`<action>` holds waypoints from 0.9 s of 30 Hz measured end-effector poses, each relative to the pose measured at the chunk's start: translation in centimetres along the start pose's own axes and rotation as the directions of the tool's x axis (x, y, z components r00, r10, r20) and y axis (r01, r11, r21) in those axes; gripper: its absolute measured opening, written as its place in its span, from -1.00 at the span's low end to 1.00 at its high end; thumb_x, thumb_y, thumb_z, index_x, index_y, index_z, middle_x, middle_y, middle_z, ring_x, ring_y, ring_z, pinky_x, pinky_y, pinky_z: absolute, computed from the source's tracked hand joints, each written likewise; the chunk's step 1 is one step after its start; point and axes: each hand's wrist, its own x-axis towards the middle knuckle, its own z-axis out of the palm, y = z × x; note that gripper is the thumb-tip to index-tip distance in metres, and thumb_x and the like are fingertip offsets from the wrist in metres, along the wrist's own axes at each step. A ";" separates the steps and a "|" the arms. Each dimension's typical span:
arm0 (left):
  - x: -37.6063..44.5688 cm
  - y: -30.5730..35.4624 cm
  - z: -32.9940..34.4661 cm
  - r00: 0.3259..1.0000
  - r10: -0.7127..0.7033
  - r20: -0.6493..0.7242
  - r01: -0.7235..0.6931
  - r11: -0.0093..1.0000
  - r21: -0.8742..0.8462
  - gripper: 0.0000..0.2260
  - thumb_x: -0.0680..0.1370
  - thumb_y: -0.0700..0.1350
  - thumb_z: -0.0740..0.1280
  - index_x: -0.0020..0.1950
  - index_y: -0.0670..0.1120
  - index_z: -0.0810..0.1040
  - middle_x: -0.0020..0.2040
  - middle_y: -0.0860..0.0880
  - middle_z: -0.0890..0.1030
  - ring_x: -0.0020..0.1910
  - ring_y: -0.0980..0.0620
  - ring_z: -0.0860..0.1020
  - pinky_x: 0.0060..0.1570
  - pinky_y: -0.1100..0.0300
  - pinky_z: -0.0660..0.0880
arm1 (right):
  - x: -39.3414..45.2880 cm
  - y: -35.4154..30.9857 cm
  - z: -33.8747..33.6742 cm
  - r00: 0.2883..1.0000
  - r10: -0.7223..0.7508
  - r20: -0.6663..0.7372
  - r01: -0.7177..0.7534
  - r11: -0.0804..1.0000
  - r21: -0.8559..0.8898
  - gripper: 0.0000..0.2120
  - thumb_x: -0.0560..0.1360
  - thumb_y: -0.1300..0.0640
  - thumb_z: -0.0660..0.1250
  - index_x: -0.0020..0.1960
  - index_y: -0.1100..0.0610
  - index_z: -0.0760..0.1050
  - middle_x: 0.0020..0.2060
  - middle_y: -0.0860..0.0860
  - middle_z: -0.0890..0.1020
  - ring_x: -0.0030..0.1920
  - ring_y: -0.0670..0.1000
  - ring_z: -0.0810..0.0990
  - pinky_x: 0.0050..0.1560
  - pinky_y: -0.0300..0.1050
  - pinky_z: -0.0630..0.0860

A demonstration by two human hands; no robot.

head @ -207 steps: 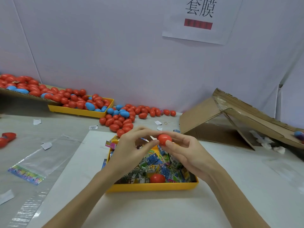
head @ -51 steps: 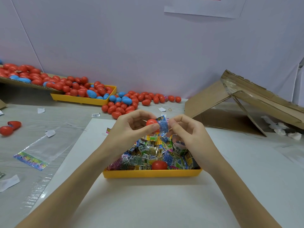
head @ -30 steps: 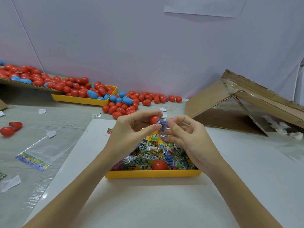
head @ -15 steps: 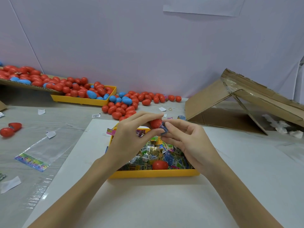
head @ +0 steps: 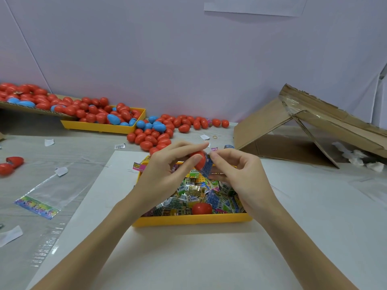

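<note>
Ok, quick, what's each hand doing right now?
Left hand: holding the red plastic egg.
Right hand: pinching the blue printed sleeve at the egg.

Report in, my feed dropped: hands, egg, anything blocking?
Left hand grips red egg. Right hand pinches blue printed film at the egg's end. Both over yellow tray of wrappers; nothing blocks them.

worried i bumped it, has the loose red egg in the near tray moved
No. The loose red egg sits against the near yellow tray's front rim, same as before.
</note>
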 end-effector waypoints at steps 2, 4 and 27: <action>0.0 0.0 0.0 1.000 0.005 0.012 -0.005 1.000 0.002 -0.68 0.65 -0.15 0.31 0.40 -0.11 0.59 0.16 0.03 0.65 0.18 0.00 0.61 0.02 0.31 0.55 | 0.0 0.0 0.0 1.000 0.005 0.006 -0.005 1.000 -0.001 -0.85 0.60 0.09 0.43 0.09 0.13 0.70 -0.10 0.05 0.77 -0.09 0.07 0.77 -0.03 -0.05 0.72; 0.0 0.0 -0.1 1.000 0.004 0.018 -0.004 1.000 -0.003 -0.69 0.65 -0.14 0.31 0.39 -0.11 0.60 0.17 0.05 0.64 0.19 0.01 0.61 0.03 0.31 0.54 | 0.0 -0.1 -0.1 1.000 0.006 0.010 -0.006 1.000 0.000 -0.86 0.60 0.10 0.43 0.08 0.14 0.70 -0.12 0.06 0.77 -0.11 0.08 0.77 -0.05 -0.06 0.71; 0.1 -0.7 -0.2 0.970 0.228 0.086 -0.243 0.909 0.338 -0.50 0.52 -0.09 0.47 0.44 -0.17 0.53 0.12 -0.07 0.62 0.08 0.07 0.58 0.12 0.20 0.60 | -0.3 -0.6 0.0 0.978 0.169 0.126 -0.193 0.958 0.214 -0.72 0.52 0.08 0.46 0.18 0.18 0.69 0.06 0.14 0.75 0.12 0.09 0.73 0.10 -0.09 0.67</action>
